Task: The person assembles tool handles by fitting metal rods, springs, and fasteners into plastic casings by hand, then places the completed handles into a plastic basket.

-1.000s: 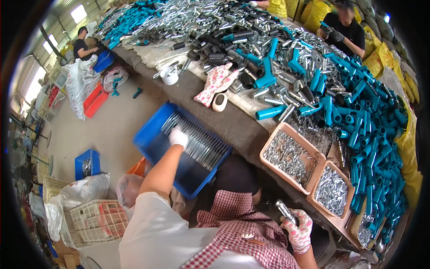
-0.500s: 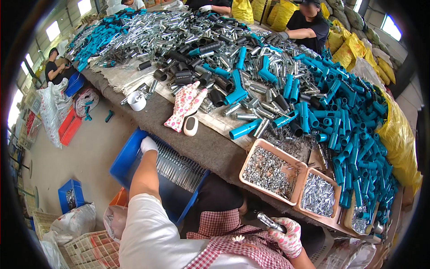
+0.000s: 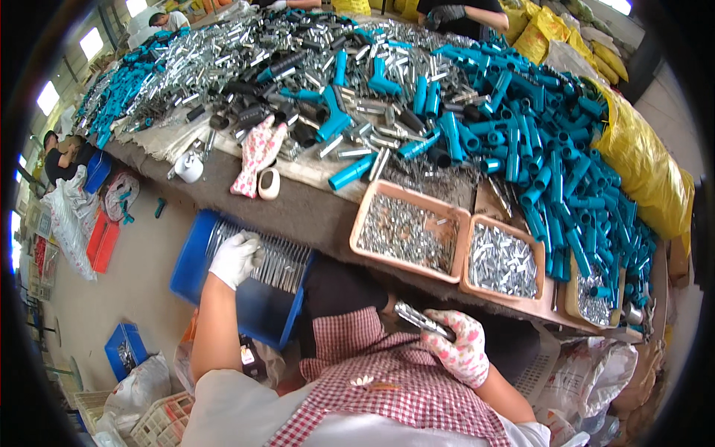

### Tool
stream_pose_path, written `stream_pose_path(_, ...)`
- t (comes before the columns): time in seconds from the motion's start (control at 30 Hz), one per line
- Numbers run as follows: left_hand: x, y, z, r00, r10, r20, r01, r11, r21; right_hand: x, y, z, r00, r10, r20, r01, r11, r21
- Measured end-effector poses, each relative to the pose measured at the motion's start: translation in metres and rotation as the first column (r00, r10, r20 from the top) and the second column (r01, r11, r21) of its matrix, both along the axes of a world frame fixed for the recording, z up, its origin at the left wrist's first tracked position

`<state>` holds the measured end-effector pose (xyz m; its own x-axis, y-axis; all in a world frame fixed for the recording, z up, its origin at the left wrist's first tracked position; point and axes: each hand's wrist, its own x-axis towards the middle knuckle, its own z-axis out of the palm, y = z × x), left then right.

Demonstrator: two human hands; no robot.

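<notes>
My right hand, in a white glove with a red floral pattern, is closed around a shiny metal tube with dark parts. The tube points up and to the left in front of my checked apron. My left hand, in a plain white glove, hovers over the blue bin with its fingers curled. What those fingers hold, if anything, is hidden. Slim metal rods lie side by side in a row in the bin's far part.
A worktable carries heaps of teal tubes and metal parts. Along its near edge stand a tray of small nuts and a tray of metal pins. A floral glove and a white cup lie farther left. Co-workers sit across the table.
My left hand has come back from the bin's far left, and its fingers are now curled. My right hand has risen slightly with the metal tube. The view has shifted to the right.
</notes>
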<state>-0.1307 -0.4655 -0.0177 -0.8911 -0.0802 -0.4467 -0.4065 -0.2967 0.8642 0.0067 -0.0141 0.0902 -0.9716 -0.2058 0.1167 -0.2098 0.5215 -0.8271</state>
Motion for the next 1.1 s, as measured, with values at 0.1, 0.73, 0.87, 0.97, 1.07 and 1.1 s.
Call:
stream_pose_path(0.1,0.040,0.084,0.071,0.986,-0.095,-0.135,0.127,0.960,0.251,0.008,0.000,0.003,1.000,0.014,0.011,-0.014,1.000,0.009)
stream_pose_path(0.73,0.101,0.280,0.116,0.847,-0.532,-0.008,0.502,0.794,0.342,0.050,0.066,0.002,0.963,-0.100,-0.248,0.130,0.986,0.107)
stream_pose_path(0.87,0.096,0.280,0.121,0.789,-0.615,-0.007,0.581,0.742,0.335,0.051,0.075,0.005,0.966,-0.087,-0.242,0.100,0.994,0.040)
stream_pose_path(0.97,0.100,0.282,0.121,0.698,-0.712,-0.076,0.698,0.700,-0.151,0.052,0.075,0.002,0.970,-0.101,-0.221,0.104,0.995,0.002)
stream_pose_path(1.07,0.114,0.294,0.127,0.699,-0.713,-0.064,0.696,0.698,-0.168,0.050,0.069,0.004,0.986,-0.080,-0.147,0.087,0.995,0.039)
stream_pose_path(1.1,0.114,0.296,0.128,0.696,-0.715,-0.060,0.699,0.695,-0.168,0.049,0.068,0.003,0.986,-0.084,-0.143,0.090,0.995,0.036)
